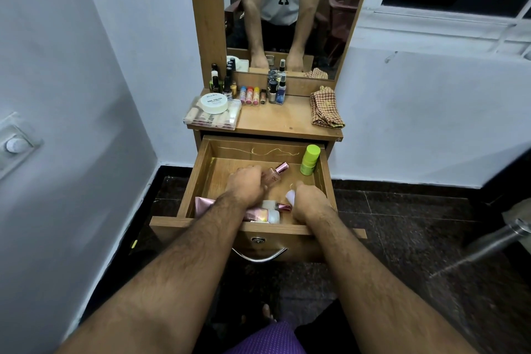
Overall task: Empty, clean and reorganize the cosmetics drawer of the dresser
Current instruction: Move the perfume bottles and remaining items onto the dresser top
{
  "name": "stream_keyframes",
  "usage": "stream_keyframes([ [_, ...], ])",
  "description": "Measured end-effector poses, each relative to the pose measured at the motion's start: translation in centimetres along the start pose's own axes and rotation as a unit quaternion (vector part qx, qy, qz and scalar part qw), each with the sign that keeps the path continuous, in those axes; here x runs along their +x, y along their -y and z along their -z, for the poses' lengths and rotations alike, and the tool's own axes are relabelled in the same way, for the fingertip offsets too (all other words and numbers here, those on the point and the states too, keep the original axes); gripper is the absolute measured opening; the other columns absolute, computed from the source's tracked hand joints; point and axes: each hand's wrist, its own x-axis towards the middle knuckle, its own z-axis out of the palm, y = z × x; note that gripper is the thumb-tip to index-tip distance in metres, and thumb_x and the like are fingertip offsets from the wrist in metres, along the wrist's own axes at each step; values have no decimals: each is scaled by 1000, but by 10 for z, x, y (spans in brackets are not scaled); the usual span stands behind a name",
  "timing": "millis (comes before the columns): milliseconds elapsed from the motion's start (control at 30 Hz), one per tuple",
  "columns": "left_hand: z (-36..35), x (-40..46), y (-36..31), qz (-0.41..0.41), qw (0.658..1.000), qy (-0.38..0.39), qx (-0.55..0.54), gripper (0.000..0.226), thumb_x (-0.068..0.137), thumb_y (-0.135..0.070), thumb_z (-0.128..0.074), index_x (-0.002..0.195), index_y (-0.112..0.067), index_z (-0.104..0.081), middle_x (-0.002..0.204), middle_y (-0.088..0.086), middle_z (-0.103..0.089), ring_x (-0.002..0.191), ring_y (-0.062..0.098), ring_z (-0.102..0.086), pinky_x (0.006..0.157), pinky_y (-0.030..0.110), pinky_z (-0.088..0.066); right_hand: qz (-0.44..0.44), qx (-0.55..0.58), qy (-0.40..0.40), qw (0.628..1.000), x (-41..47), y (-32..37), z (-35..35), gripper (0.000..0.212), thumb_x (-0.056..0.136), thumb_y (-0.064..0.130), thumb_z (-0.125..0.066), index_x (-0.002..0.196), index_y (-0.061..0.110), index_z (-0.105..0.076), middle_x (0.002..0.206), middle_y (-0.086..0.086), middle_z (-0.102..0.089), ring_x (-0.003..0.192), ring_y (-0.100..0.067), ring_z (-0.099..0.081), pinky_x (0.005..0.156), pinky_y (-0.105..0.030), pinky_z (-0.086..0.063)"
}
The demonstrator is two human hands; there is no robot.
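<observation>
The wooden drawer (201, 178) of the dresser is pulled fully out, and most of its floor is bare, with a thin thread seen along its back wall. Both hands are lowered into it. The left hand (247, 185) is curled around a small pink glass bottle (274, 174) with a metallic rose cap, which is held tilted, its cap pointing away and to the right of the grip. The right hand (311, 201) is closed in a pinch on a small white item (290, 196); what that item is cannot be told. Between and below the two grips, near the drawer front, a second bottle with a rose cap (277, 206) is seen lying on its side, and just in front of it a pink tube (263, 215), partly hidden under the left wrist. A lime-green container (309, 159) stands upright in the back corner, beyond the right grip and apart from it. On the worktop (275, 121) beyond the drawer, nail polish bottles (228, 83), a clear plastic box (212, 118) topped by a white round tub (214, 102), and a folded checked cloth (326, 108) are set out.
</observation>
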Motion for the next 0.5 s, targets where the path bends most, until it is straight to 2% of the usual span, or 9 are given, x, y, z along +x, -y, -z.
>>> stream_keyframes([
  [167,2,0,0,42,988,6,-149,31,88,-23,-71,115,-23,-57,109,-2,-67,99,16,-62,89,36,-54,0,63,-60,996,1,0,3,30,93,11,-58,122,12,-50,116,-12,-65,104,-29,-63,86,-37,-50],
  [233,4,-2,-1,49,976,0,-213,38,86,-18,-73,115,-28,-51,106,-5,-67,95,12,-63,85,34,-56,9,88,-94,992,2,-1,4,42,93,13,-57,133,14,-44,117,-11,-64,102,-28,-63,86,-38,-51],
  [267,6,-4,-1,43,972,-8,-233,49,85,-16,-74,122,-30,-47,106,-5,-67,93,11,-63,85,34,-56,15,97,-107,989,2,-1,4,53,93,15,-57,142,16,-37,119,-11,-64,104,-28,-63,87,-38,-52],
  [300,8,-5,-2,34,970,-12,-241,65,84,-15,-75,135,-34,-39,106,-7,-67,93,10,-63,86,34,-55,22,106,-117,987,2,-1,5,62,94,16,-57,150,18,-30,122,-10,-63,106,-27,-62,90,-39,-52],
  [367,12,-11,-5,20,972,-1,-236,100,84,-14,-75,152,-44,-8,106,-8,-62,95,11,-64,88,34,-54,34,121,-129,984,0,0,6,72,95,18,-56,156,21,-19,129,-10,-59,110,-26,-61,94,-39,-51],
  [433,14,-15,-9,-1,976,14,-216,112,86,-13,-73,149,-53,12,114,-4,-62,95,12,-65,91,36,-53,41,131,-132,982,-2,1,7,74,95,18,-55,157,24,-15,135,-10,-55,113,-24,-60,96,-38,-50],
  [500,13,-16,-12,-27,980,15,-196,112,87,-13,-71,147,-55,13,125,-1,-62,95,12,-65,93,37,-53,44,137,-134,981,-3,2,9,73,96,18,-54,157,26,-16,139,-10,-51,114,-23,-59,96,-37,-50],
])
